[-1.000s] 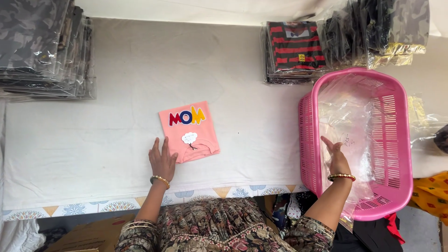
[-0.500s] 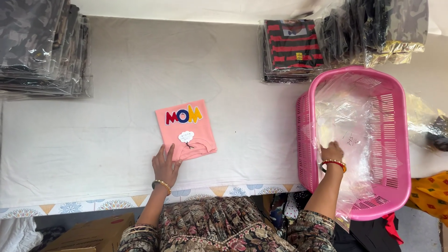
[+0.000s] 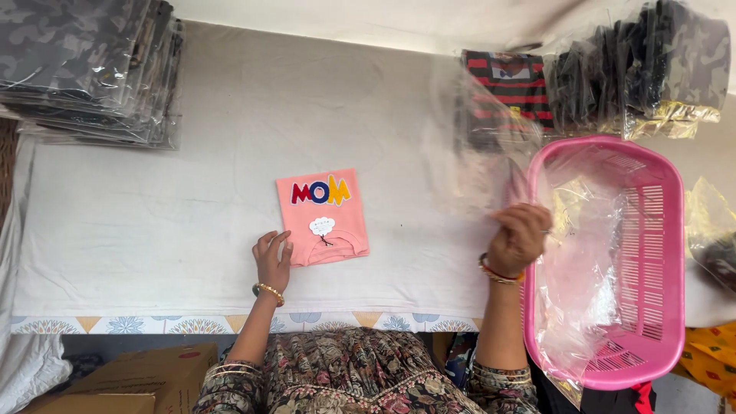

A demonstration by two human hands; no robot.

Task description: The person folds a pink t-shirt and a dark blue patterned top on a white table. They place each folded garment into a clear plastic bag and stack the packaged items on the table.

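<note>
Clear plastic bag (image 3: 479, 146) hangs lifted in the air from the right hand (image 3: 520, 236), whose grip is pressed together on the bag's lower edge, so the film fans up and to the left of the fist and blurs the stacks behind it. Holding it by one edge lets the sheet hang free of the other loose bags. The hand sits just beside the left rim of the pink basket (image 3: 667, 253), which is lined with more crumpled clear bags.

The left hand (image 3: 271, 259) lies flat on the white tabletop (image 3: 153, 222) with its fingers spread, the fingertips touching the lower left corner of the folded pink garment (image 3: 322, 216); that light press looks meant to keep the fold square and in place. The garment lies near the front edge, well apart from the raised bag, with bare cloth between them.

Farther out, a stack of bagged camouflage garments (image 3: 92, 69) fills the far left corner, and a bagged red-and-black striped garment (image 3: 510, 88) with darker bagged piles (image 3: 644, 69) sits behind the basket.
</note>
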